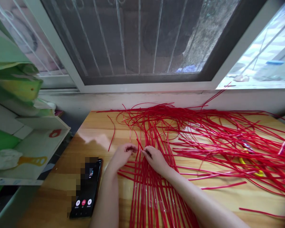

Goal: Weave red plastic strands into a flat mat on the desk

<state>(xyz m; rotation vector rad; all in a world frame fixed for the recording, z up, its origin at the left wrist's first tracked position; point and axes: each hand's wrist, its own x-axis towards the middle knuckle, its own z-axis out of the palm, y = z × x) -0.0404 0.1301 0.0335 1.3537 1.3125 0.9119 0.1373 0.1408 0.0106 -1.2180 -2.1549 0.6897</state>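
Long thin red strips point(194, 133) lie spread over a wooden table point(61, 193), many of them running toward me in a flat row point(154, 196). My left hand point(122, 154) rests at the left edge of that row, fingers curled in a pinch on a red strip. My right hand point(155, 158) lies on the strips just to its right, fingers pinched on a strip too. The two hands are a few centimetres apart.
A black phone point(86, 188) with a lit call screen lies on the table left of my left arm. Yellow-handled scissors point(250, 163) lie under the strips at right. A shelf point(28, 142) stands at left. A barred window point(137, 41) runs behind the table.
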